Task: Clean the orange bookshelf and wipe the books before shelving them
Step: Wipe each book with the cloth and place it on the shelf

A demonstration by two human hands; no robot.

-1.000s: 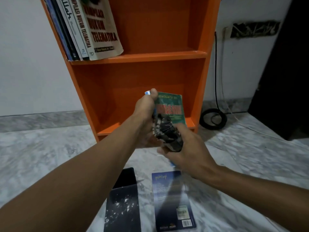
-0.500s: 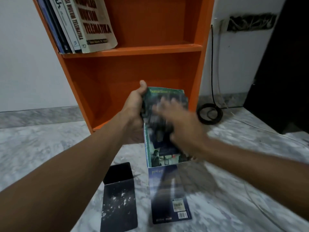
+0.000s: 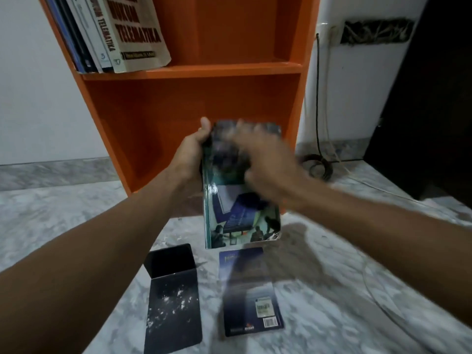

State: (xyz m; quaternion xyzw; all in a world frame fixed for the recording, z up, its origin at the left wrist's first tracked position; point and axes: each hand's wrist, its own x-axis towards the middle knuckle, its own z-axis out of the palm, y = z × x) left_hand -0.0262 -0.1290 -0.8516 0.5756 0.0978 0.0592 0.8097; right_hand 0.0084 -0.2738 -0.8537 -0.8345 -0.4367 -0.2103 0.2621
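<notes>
Before the orange bookshelf [image 3: 194, 111], left hand [image 3: 191, 154] clamped the green book [image 3: 242, 221] at 10 o'clock; right hand [image 3: 268, 162] blurred, grip unreadable.

One orange bookshelf [image 3: 191, 69] is being shown, with two compartments being counted. Five shelved books [image 3: 138, 34] are being counted on the upper board, the leftmost spines being separated with difficulty. One green book [image 3: 240, 218] is being held, and one blue book [image 3: 250, 290] is being shown flat. One black bookend [image 3: 173, 302], one dark cloth [image 3: 224, 154], one cable coil [image 3: 318, 167] and two hands, left hand [image 3: 191, 154] and right hand [image 3: 265, 162], are being counted.
</notes>
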